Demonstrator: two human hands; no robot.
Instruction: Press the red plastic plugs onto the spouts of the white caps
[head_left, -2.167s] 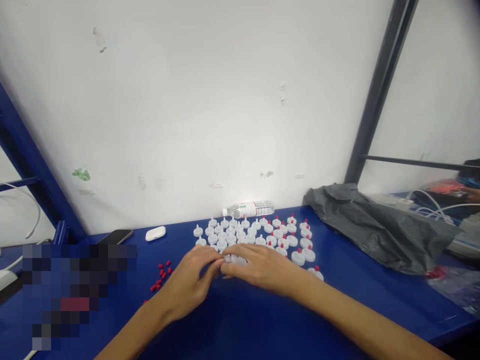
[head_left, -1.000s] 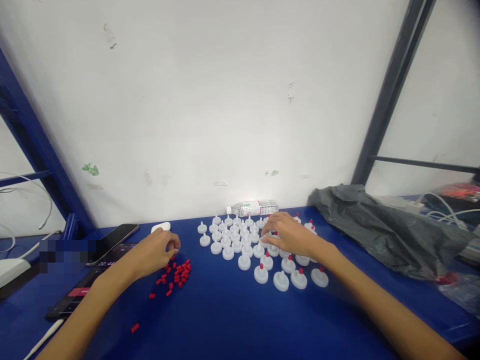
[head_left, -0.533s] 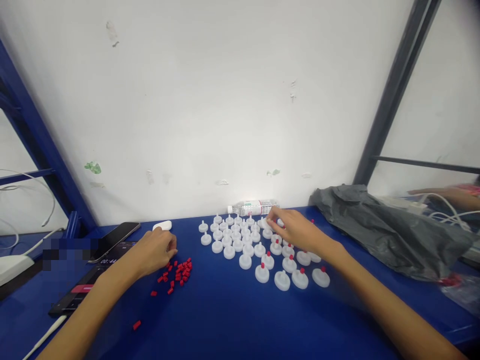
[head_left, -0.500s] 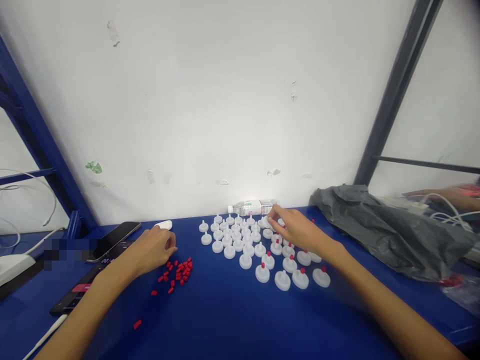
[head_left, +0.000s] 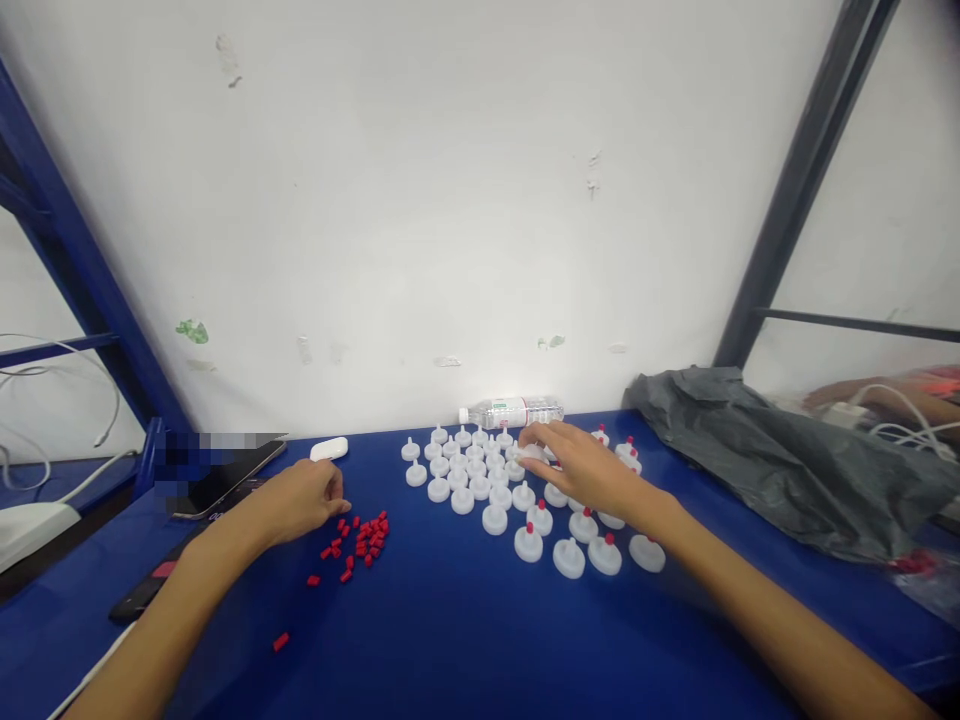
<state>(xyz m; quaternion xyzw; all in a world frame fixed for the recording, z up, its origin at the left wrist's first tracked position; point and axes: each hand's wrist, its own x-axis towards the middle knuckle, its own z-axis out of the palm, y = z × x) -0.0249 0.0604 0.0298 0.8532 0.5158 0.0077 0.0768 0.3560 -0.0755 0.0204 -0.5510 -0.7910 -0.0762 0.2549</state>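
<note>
My right hand (head_left: 589,468) reaches into the group of white nozzle caps (head_left: 480,487). Its thumb and fingers close around one white nozzle cap (head_left: 532,453), partly hidden by the fingers. Nearer me and to the right, several caps carry small red tips (head_left: 609,540) on their spouts; others have bare spouts. On the left, my left hand (head_left: 304,502) hovers with curled fingers just behind a loose pile of small red tips (head_left: 369,540). Whatever those fingers may hold is hidden. One red tip (head_left: 280,641) lies apart, closer to me.
A clear plastic bottle (head_left: 514,411) lies against the wall behind the caps. Phones (head_left: 232,475) and a white rounded case (head_left: 328,449) are at the left. A grey plastic bag (head_left: 780,470) covers the right side. Farther right, another person's arm (head_left: 847,392) shows, blurred.
My right hand has shifted left among the caps, and a white nozzle cap now sits between its fingers. My left hand stays near the red tips, almost unmoved.
</note>
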